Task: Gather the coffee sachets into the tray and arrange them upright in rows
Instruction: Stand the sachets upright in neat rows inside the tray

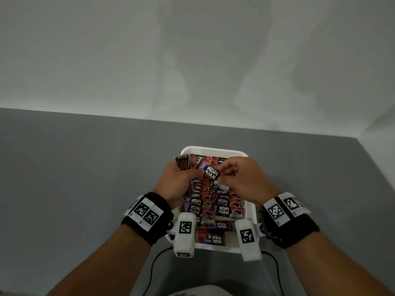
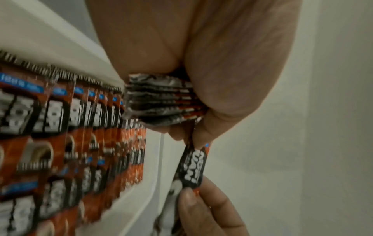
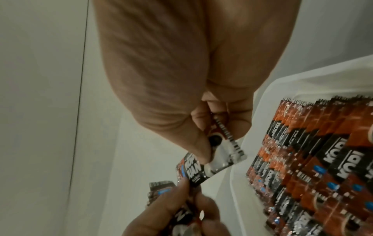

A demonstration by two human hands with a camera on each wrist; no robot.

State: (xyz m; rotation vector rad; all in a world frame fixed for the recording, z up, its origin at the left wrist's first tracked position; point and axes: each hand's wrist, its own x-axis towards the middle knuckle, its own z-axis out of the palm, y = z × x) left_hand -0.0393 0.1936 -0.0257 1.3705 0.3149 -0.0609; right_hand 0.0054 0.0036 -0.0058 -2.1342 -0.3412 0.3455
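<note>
A grey table (image 1: 85, 178) runs up to a pale wall, and a white tray (image 1: 215, 150) sits on it in front of the person. At the tray's left side the left hand (image 1: 177, 180) grips a stack of sachets (image 2: 161, 103), fingers curled round it, while its thumb also pinches the top end of a single sachet (image 1: 212, 173). Inside the tray, rows of coffee sachets (image 1: 213, 201) stand packed one behind another, printed faces showing; near the front edge two loose sachets (image 1: 211, 239) lie flat. To the right, the right hand (image 1: 241, 178) pinches the single sachet's other end between thumb and forefinger, holding it above the rows.
</note>
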